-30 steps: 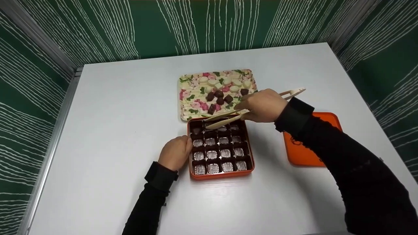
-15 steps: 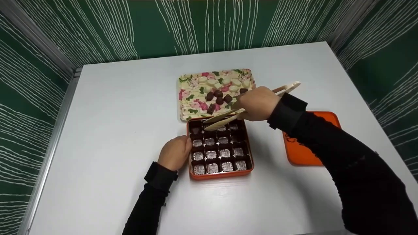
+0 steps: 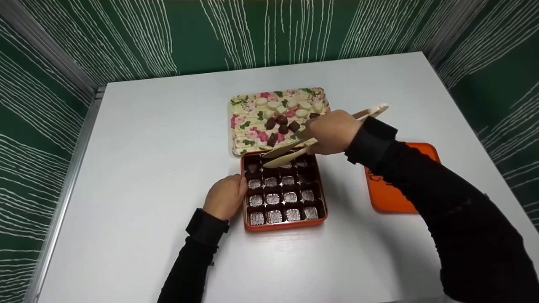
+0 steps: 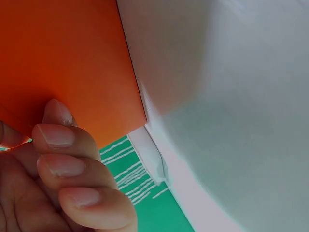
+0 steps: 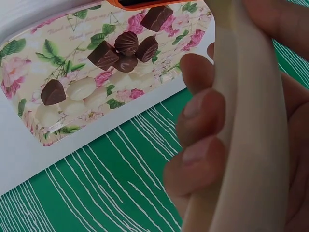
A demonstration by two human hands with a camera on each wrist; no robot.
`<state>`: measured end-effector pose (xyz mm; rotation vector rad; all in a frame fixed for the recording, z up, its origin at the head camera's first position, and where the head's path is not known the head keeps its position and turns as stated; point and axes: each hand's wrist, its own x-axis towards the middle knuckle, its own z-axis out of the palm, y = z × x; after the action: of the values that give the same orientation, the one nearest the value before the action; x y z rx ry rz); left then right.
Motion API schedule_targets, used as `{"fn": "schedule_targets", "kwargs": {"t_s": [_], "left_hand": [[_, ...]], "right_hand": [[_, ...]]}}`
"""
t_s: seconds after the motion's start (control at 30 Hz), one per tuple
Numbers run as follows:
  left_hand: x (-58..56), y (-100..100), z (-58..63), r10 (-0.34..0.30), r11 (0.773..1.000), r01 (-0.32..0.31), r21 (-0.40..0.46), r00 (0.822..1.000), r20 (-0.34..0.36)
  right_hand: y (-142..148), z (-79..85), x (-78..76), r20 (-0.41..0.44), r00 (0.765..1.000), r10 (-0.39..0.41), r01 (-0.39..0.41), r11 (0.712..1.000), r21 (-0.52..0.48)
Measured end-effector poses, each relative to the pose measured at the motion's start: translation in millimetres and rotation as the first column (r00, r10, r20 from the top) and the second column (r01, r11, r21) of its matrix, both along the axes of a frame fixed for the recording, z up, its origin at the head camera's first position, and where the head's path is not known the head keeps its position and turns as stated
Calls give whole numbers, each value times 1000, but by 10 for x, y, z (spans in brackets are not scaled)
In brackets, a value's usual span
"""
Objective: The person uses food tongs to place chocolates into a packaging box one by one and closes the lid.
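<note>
At the near middle of the table stands a square orange box [image 3: 290, 227] with a dark divided insert. My left hand [image 3: 225, 195] grips its left side; in the left wrist view curled fingers [image 4: 70, 164] touch the orange wall. My right hand [image 3: 334, 132] holds pale tongs [image 3: 278, 161], their tips slightly apart over the second compartment of the back row. A dark chocolate [image 3: 252, 167] shows in the back left compartment; silvery bottoms show in most others. Behind the box, a floral tray [image 3: 240, 145] bears dark chocolates [image 5: 126, 43] and white ones [image 3: 302, 113].
An orange lid [image 3: 391, 198] lies on the white table [image 3: 147, 168] to the right, partly under my right sleeve. Green walls [image 3: 198, 38] with white streaks enclose the table at the back and sides.
My right hand has shifted slightly left and away from me, and the tongs' handle end has swung the same way. Over the last half second little moves. The left hand stays put.
</note>
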<state>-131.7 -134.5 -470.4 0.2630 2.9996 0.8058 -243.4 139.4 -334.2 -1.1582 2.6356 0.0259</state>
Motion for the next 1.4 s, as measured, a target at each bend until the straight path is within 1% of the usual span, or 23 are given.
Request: {"fn": "schedule_targets", "kwargs": {"t_s": [0.1, 0.27, 0.37, 0.43, 0.5, 0.6, 0.67, 0.73, 0.8, 0.87, 0.97, 1.07, 1.17, 1.27, 1.4], "left_hand": [[2, 3, 8, 0, 1000, 0, -1, 1000, 0], [1, 5, 7, 2, 1000, -2, -5, 1000, 3], [4, 4, 1, -2, 1000, 2, -3, 1000, -1], [5, 3, -2, -2, 1000, 2, 3, 1000, -4], [7, 2, -5, -1, 1000, 1, 9, 1000, -2], [6, 3, -7, 3, 1000, -3, 14, 1000, 2], [5, 4, -7, 3, 1000, -3, 12, 1000, 2], [2, 5, -6, 2, 1000, -2, 12, 1000, 0], [2, 5, -4, 1, 1000, -1, 11, 1000, -1], [1, 4, -1, -1, 1000, 1, 10, 1000, 0], [2, 2, 0, -2, 1000, 2, 9, 1000, 2], [5, 0, 0, -1, 1000, 1, 8, 1000, -1], [7, 0, 1, 2, 1000, -2, 10, 1000, -9], [9, 1, 0, 3, 1000, -3, 12, 1000, -15], [12, 1, 0, -5, 1000, 5, 17, 1000, -17]], "right_hand": [[-29, 28, -2, 5, 1000, 16, -16, 1000, 7], [-48, 37, -24, 19, 1000, 9, -10, 1000, 23], [0, 16, -58, 46, 999, -4, 4, 1000, -3], [61, -5, -92, 53, 999, -4, 7, 999, -50], [144, -30, -131, 30, 999, -21, 25, 992, -123], [288, -90, -195, -50, 996, -78, 64, 971, -230], [380, -144, -230, -98, 985, -141, 110, 957, -267], [456, -213, -254, -123, 972, -200, 163, 952, -259], [513, -296, -266, -120, 961, -251, 219, 949, -227], [552, -394, -268, -102, 949, -298, 276, 942, -190], [575, -539, -249, -68, 933, -353, 337, 925, -173], [578, -651, -210, -52, 922, -384, 370, 911, -181], [576, -712, -175, -42, 917, -396, 383, 906, -181], [586, -734, -168, -30, 912, -408, 398, 901, -171], [623, -739, -203, -25, 907, -420, 411, 898, -156]]}}
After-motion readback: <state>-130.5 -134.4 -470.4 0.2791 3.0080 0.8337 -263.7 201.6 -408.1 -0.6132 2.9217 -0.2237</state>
